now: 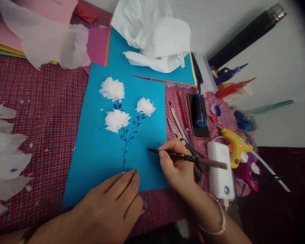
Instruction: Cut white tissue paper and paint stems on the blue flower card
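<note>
A blue sheet of paper (99, 162) carries several white paper flowers (117, 120) joined by drawn stems with small dark blue leaves (125, 145). My left hand (114, 203) lies flat across the sheet's lower edge, fingers together and stretched out. Pinched in my right hand (179, 166) is a dark felt-tip pen (185, 157) with coloured spots and a brownish end. Its tip meets or hovers just over the sheet, right of the stems, beside a small dark mark; contact I cannot tell.
Crumpled white paper (157, 37) sits on more blue sheets behind. To the right are scissors (179, 130), pencils (177, 118), a phone (193, 132), a white power bank (220, 176) and a yellow glue gun (235, 145). Torn white paper (7, 159) lies left on the checked cloth (58, 88).
</note>
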`<state>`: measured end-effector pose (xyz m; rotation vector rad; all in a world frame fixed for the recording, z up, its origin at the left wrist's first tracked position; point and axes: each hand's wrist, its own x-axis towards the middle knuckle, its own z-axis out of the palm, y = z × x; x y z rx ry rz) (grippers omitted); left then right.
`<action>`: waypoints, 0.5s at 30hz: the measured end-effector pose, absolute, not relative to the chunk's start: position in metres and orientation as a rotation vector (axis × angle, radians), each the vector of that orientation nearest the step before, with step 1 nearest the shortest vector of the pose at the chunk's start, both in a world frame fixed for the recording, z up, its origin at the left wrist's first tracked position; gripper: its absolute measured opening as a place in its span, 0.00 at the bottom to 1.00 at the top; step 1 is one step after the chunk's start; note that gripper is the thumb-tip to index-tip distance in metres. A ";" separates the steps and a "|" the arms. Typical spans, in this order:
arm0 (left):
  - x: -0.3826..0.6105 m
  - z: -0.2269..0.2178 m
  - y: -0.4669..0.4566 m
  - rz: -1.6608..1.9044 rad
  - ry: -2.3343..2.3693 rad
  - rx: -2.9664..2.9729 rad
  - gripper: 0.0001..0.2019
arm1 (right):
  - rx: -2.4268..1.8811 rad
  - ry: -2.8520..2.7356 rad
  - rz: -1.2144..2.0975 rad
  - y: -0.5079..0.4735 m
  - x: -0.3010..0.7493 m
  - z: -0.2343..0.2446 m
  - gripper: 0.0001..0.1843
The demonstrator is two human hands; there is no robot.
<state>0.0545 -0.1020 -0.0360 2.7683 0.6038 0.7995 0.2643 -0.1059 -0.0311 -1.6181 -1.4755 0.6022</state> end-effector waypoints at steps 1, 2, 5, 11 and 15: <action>0.055 -0.036 -0.102 0.807 0.602 2.766 0.14 | -1.612 -1.482 0.603 -0.106 0.264 -0.031 0.06; 0.055 -0.036 -0.102 0.813 0.599 2.766 0.14 | -1.611 -1.478 0.604 -0.106 0.264 -0.031 0.06; 0.054 -0.037 -0.102 0.798 0.586 2.769 0.14 | -1.643 -1.426 0.599 -0.106 0.265 -0.032 0.06; 0.053 -0.037 -0.101 0.778 0.563 2.768 0.12 | -1.626 -1.467 0.637 -0.108 0.267 -0.032 0.06; 0.051 -0.038 -0.103 0.764 0.564 2.772 0.12 | -1.621 -1.496 0.621 -0.109 0.267 -0.032 0.06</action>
